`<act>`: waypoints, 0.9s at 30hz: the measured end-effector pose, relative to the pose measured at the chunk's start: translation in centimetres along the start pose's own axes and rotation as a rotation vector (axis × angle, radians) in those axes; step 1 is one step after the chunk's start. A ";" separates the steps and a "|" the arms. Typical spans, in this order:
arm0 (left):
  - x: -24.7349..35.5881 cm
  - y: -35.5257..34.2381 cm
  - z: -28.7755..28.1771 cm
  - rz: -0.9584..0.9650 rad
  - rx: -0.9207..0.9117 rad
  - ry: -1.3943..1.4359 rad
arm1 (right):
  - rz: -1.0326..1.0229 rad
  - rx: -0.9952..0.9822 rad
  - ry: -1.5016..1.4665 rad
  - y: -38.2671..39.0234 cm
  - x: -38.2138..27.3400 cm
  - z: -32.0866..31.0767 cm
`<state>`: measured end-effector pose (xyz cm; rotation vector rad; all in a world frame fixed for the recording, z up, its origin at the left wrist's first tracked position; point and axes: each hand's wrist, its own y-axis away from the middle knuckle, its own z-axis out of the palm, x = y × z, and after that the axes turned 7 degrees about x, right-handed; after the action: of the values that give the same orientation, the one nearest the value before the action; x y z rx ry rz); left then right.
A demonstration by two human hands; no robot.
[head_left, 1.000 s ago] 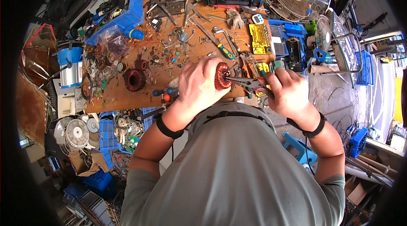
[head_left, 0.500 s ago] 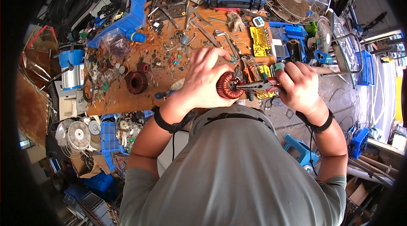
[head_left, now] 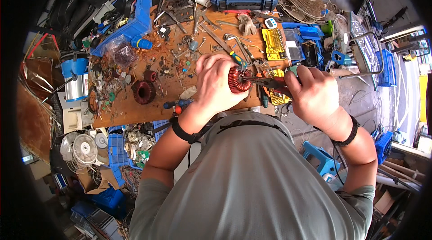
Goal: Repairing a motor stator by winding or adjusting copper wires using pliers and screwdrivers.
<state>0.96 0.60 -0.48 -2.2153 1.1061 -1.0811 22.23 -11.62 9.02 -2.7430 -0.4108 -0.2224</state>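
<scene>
Left hand first: it's curled around the back of a chunky ring-shaped coil wound in shiny reddish copper wire, fingers bent over the top and thumb underneath, so it's only open about as wide as the coil is thick. The right hand is closed up in a fist around the red-and-dark handles of a pair of metal pliers, and the dark jaws point left with the tips right at the middle of the coil. Can't tell whether those tips have actually bitten on a wire.

So the coil sits between the two hands, snug against the left palm and well apart from the right, held up over the near edge of a worn brown wooden bench. The turns of wire make a ribbed surface, kinda like a ridged doughnut, with loose-looking bits at the center.

Over on the left part of the bench there's a darker, dull red wound ring with a smaller reddish ring just beside it. Past the hands are a yellow-and-green-handled screwdriver and a yellow plastic bit case.
</scene>
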 end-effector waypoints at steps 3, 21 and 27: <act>-0.3 0.5 0.5 -0.009 0.010 -0.047 | -0.054 -0.019 0.023 -0.4 -0.6 -0.4; 1.3 -0.4 -0.6 0.013 0.226 -0.087 | 0.250 -0.026 -0.004 -0.9 -2.8 -3.4; 1.4 -1.0 -0.7 0.048 0.255 0.001 | 0.303 -0.075 -0.074 -0.4 -0.9 -4.7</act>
<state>1.38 0.02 1.17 -1.9803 0.9578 -1.1340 20.78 -13.20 13.30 -2.8464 -0.0015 -0.0586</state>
